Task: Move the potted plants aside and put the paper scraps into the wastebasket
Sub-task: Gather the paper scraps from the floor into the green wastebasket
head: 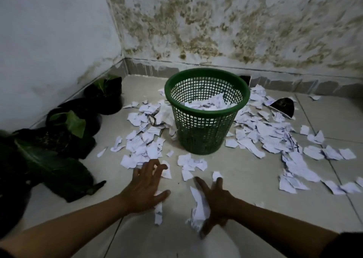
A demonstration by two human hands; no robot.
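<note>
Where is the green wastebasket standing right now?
In the head view the green wastebasket stands upright on the tiled floor near the stained back wall, centre frame, with paper scraps around it and potted plants to its left.

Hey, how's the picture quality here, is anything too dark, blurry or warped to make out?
Head view: dim light overall; the potted plants along the left wall sink into near-black shadow. Wide-angle bending curves the wall base behind the wastebasket. The right hand and the scraps it gathers are slightly motion-blurred; the left hand is sharper.
</note>
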